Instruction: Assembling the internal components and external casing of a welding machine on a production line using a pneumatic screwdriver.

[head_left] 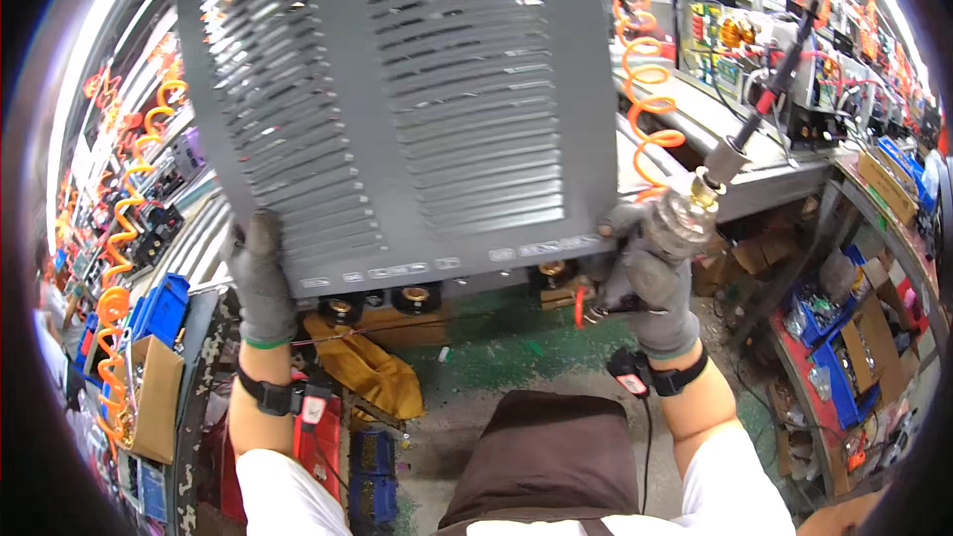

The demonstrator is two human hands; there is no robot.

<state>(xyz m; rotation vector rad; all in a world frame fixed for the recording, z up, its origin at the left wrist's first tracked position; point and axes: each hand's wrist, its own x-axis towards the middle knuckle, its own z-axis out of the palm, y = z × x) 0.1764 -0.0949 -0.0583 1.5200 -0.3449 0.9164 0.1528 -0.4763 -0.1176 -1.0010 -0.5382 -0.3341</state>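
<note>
Head view: dark grey, slotted sheet-metal housing (354, 109) held up at twelve o'clock. Grey-gloved left hand (261, 283) closed on its seven o'clock corner; grey-gloved right hand (655, 288) wrapped around a silver metal driver (680, 223), a fingertip at the five o'clock corner. Housing judged stiff, moderately heavy, smooth enough to slip; best gripped by its solid lower corners, clear of the slots.

your grey slotted panel (357, 169) runs off the top edge; upper slots are smeared, lower-rim markings too small to read. it hides part of the desk (774, 189) behind. most of your left grip's (262, 283) fingers are out of sight behind it. your right grip (655, 288) covers the driver's (683, 221) lower end. your white sleeves (283, 496) get cut at the bottom.
</note>
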